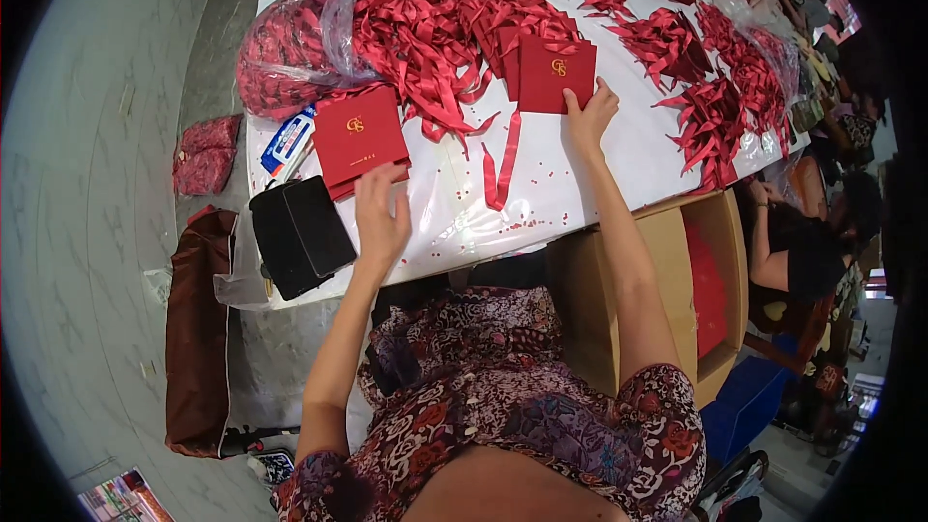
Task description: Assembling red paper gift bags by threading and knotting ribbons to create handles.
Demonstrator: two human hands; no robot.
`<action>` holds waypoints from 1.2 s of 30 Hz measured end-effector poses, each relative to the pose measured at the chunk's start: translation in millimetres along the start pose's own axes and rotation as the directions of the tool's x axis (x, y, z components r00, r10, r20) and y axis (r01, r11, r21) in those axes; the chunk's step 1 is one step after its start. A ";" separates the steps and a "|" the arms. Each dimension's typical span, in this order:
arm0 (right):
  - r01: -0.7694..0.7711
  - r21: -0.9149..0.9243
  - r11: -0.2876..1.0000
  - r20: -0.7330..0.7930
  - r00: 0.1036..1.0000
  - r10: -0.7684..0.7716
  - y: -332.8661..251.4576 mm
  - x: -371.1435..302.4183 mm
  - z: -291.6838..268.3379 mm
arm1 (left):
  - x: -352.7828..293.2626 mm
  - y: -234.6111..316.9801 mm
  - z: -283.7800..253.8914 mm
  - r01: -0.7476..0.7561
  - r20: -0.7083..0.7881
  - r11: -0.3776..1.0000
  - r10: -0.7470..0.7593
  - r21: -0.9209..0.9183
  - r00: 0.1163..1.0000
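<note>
My right hand [592, 121] pinches the lower right corner of a red square card [541, 77] with a gold emblem, beside the ribbon heap. A loose red ribbon strip [501, 169] hangs down just left of that card. My left hand [382, 213] rests its fingers, apart and slightly bent, at the lower edge of a stack of similar red cards [360, 135]; it grips nothing that I can see. A large heap of red ribbons [416, 39] lies between and beyond the hands, with more red cards among the ribbons at its right end.
A black pouch [302, 237] and a blue-and-white packet [288, 143] lie at the left. Plastic-wrapped ribbons [280, 58] stand behind them. More ribboned bundles [710, 126] lie at the right. An open cardboard box [667, 261] stands at the table's front right. Another person [802, 242] sits beyond it.
</note>
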State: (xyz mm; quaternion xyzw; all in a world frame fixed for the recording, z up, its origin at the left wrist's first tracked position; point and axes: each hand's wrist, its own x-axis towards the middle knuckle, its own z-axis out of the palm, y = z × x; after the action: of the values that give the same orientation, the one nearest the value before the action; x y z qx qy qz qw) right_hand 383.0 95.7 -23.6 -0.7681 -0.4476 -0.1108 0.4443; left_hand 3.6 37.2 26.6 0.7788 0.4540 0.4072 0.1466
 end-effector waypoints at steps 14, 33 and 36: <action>0.324 0.149 0.934 0.481 0.802 -0.355 -95.3 -111.3 -48.9 | 14.4 -52.0 -5.4 -0.077 0.134 0.913 0.025 0.400 0.991; 0.326 0.312 0.892 0.563 0.693 -0.450 -106.4 -151.5 -78.2 | -109.4 18.8 -10.4 -0.209 0.289 0.966 0.158 0.155 0.944; 0.317 0.316 0.894 0.574 0.687 -0.447 -106.2 -151.8 -75.7 | -104.3 22.3 -14.4 -0.159 0.296 0.983 0.127 0.086 0.947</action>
State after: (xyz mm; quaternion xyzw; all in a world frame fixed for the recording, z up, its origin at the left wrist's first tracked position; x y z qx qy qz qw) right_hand 229.6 -31.1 -4.0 -0.6024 -0.7294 0.1072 0.3061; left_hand -21.0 -63.2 -3.3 0.8678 0.3913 0.2732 0.1387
